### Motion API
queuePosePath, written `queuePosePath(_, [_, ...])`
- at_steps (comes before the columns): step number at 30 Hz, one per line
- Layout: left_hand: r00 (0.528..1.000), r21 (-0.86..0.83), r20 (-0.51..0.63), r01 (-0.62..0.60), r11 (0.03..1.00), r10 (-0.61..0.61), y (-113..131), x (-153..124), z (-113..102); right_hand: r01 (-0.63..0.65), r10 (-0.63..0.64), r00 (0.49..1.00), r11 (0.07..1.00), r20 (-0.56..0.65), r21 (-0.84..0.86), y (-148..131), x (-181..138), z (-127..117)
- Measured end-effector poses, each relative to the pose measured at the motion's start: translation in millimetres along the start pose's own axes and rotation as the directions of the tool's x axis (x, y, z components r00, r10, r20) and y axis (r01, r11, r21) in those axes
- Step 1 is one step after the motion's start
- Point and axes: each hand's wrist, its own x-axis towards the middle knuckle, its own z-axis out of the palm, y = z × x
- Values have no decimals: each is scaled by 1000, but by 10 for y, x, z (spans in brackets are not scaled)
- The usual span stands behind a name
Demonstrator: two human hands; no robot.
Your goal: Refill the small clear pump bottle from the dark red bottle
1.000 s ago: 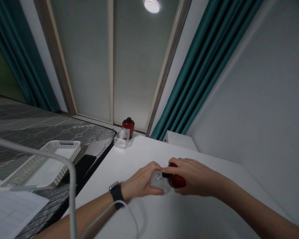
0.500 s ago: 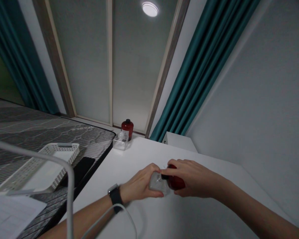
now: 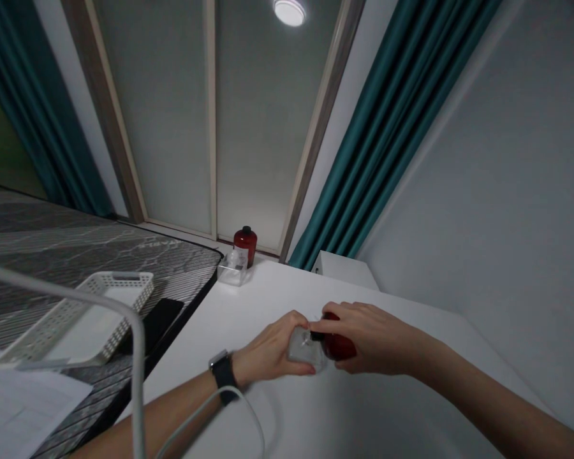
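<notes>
My left hand point(image 3: 272, 349) grips a small clear square glass bottle point(image 3: 302, 349) above the white tabletop point(image 3: 287, 299). My right hand point(image 3: 370, 338) wraps around a dark red bottle point(image 3: 339, 346), whose black neck point(image 3: 317, 336) meets the top of the clear bottle. The fingers hide much of both bottles. At the far end of the table, a second dark red bottle with a black cap point(image 3: 245, 246) stands behind a second clear square bottle point(image 3: 231, 270). Neither of my hands touches that pair.
A white slotted plastic tray point(image 3: 76, 319) and a black phone point(image 3: 159, 324) lie on a grey mattress point(image 3: 100, 255) left of the table. Papers point(image 3: 19, 408) lie at lower left. A white lamp arm point(image 3: 136, 331) and a white cable point(image 3: 210, 408) cross the foreground.
My hands and both held bottles stay together, with little visible shift. The view has moved slightly, and the bottles at the far end sit in nearly the same place.
</notes>
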Motion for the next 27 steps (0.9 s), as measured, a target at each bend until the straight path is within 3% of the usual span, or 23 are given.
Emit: queuePosePath(27, [999, -10, -31, -32, 999, 32, -3, -5, 13, 10, -10, 1000, 1000, 12, -5, -31, -9, -55])
